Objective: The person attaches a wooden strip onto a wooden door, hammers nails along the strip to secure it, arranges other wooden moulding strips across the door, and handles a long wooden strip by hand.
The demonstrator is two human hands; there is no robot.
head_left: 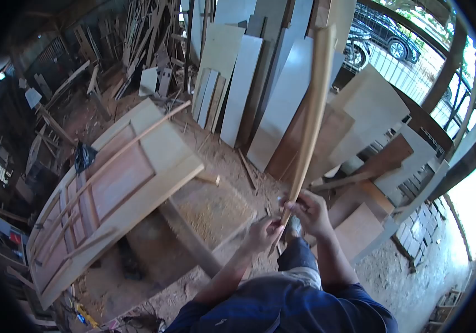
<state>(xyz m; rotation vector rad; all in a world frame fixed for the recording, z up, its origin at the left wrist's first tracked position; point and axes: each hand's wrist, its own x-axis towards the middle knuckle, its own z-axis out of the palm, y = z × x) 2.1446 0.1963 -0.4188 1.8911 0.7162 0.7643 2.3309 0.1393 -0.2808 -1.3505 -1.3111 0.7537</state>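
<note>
A long, thin strip of wood moulding (311, 116) rises in front of me, curved by the lens. Near its lower end, my right hand (308, 213) pinches it between thumb and fingers. My left hand (263, 233) grips the same strip slightly lower, close to its bottom tip. To the left, a panelled wooden door (171, 173) lies tilted on a work table (232, 213). Another thin wood strip (138, 139) rests lengthwise across the door.
Several boards and sheets (238, 91) lean upright ahead. More panels (371, 105) stand at the right near a mesh fence. Wood shavings (202, 219) cover part of the table. A black plastic bag (85, 156) sits at the door's far edge. Stacked paving blocks (418, 233) lie right.
</note>
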